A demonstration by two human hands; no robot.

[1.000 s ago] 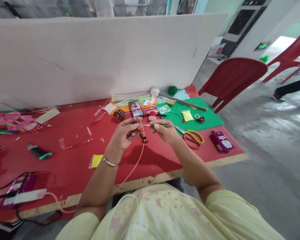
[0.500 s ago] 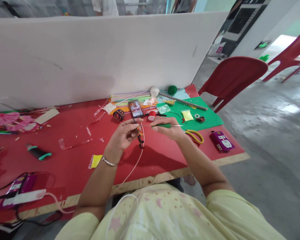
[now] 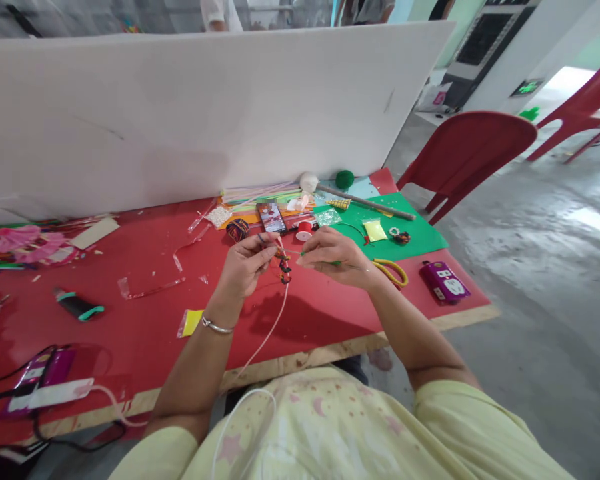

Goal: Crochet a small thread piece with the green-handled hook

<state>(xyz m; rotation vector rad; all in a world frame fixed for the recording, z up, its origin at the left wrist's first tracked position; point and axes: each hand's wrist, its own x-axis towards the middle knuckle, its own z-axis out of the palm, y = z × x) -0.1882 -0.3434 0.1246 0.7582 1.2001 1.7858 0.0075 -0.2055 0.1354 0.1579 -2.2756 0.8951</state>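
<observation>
Fingertips of my left hand (image 3: 250,264) pinch the top of a dark, multicoloured yarn piece (image 3: 285,268) on a pale cord (image 3: 275,323). The cord hangs down toward the table's front edge. My right hand (image 3: 336,256) is closed around a thin tool with a green handle (image 3: 335,263); most of the handle is hidden by the fingers. The tool's thin shaft points left at the yarn piece. Just beyond the hands are a red spool (image 3: 304,231), a phone (image 3: 271,218) and a ball of multicoloured yarn (image 3: 237,230).
Yellow-handled scissors (image 3: 391,272) and a purple power socket (image 3: 444,282) lie right. Snips (image 3: 79,306) and a yellow packet (image 3: 192,323) are left. A grey rod (image 3: 365,202) crosses the green sheet (image 3: 420,233). A white panel (image 3: 205,113) stands behind the red table (image 3: 145,320).
My right hand has turned and its fingers now cover more of the green handle. The yarn piece has shifted slightly, and my left fingers have closed further on its top.
</observation>
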